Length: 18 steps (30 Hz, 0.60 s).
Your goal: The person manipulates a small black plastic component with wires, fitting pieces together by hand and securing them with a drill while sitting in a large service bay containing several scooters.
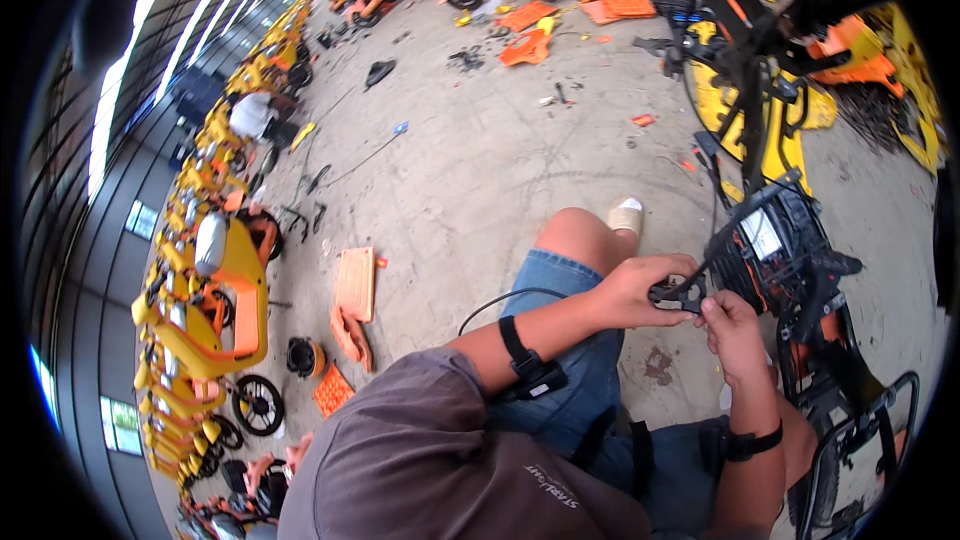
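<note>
Black plastic part [680,292] (exact type too small to tell) is sitting between the two hands, in front of the wearer's knees and just beside a stripped scooter frame [912,382]. Left hand [645,292] is gripping its left side, fingers curling over the top edge. Right hand [732,332] is pinching its lower right end between thumb and fingers. Dark cable [722,238] is running from close by the part up toward the frame; whether the two are joined, cannot tell. Electronics box [762,232] with a white label is resting on the frame, to the right of the hands. Yellow body panel [715,110] is lying on the concrete floor [480,170] beyond it. Orange floor panel [356,285] is lying well apart, to the wearer's left, with a black-tyred wheel [258,405] standing further left. Yellow-and-orange scooter [240,290] is standing in a long row along the left wall, others lining up behind it
</note>
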{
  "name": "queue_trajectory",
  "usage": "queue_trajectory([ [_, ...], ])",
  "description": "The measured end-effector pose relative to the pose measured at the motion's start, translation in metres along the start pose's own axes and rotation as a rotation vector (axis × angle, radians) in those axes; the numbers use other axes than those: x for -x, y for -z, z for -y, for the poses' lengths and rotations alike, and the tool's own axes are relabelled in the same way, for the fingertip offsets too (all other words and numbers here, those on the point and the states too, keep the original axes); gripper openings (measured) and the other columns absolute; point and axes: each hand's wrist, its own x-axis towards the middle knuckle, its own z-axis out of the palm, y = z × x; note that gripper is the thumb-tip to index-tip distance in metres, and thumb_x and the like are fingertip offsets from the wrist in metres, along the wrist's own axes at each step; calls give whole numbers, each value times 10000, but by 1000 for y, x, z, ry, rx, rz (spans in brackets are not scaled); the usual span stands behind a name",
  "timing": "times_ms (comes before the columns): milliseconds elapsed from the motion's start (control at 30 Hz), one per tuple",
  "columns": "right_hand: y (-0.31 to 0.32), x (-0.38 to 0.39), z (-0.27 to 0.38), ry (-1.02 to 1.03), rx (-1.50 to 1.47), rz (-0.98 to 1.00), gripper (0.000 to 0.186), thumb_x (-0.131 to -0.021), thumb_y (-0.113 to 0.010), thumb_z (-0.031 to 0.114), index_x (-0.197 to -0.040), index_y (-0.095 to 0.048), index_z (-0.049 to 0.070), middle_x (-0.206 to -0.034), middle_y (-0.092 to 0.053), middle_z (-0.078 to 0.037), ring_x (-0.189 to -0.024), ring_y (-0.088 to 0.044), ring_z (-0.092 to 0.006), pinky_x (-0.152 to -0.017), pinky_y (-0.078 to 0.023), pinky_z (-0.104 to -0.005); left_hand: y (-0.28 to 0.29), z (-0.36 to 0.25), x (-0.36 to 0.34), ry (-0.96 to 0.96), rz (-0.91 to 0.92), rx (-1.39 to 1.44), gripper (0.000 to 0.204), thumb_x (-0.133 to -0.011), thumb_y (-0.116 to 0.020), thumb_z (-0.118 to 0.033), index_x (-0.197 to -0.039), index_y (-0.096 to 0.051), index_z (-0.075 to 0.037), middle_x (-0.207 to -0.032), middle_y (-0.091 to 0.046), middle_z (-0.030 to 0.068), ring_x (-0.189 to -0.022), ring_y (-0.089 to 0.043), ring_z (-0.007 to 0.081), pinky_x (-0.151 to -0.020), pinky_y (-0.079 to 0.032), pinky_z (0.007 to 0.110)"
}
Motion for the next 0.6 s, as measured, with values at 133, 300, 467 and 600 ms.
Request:
queue_trajectory([
  [133,3,-1,-6,105,124,-30,173,-1002,-645,184,-915,-631,36,-742,-616,18,-545,-398,-17,-490,-320,-216,-3,5,3,7,1,12,580,-735,-902,-152,-1212,-614,9,-1161,-666,131,-965,-672,245,-856,-541,322],
  [300,-2,-6,-20,191,65,-45,107,-991,-659,133,-947,-626,42,-804,-617,13,-538,-381,-19,-476,-280,-213,3,5,6,29,13,17,510,-742,-888,-140,-1148,-604,-19,-1207,-663,154,-1011,-682,296,-880,-548,351],
  [467,-11,-3,-16,177,65,-166,156,-1016,-637,205,-953,-610,66,-757,-582,20,-482,-373,-15,-423,-265,-197,5,8,6,-36,-22,-5,518,-740,-895,-163,-1141,-595,-32,-1214,-669,153,-1010,-695,313,-869,-557,368],
  [600,0,6,5,-22,132,-76,255,-1026,-623,237,-884,-650,28,-734,-559,24,-626,-442,-34,-558,-340,-231,3,-1,-5,-10,-3,-11,496,-732,-911,-192,-1095,-614,-32,-1193,-683,162,-1005,-710,314,-859,-567,367],
])
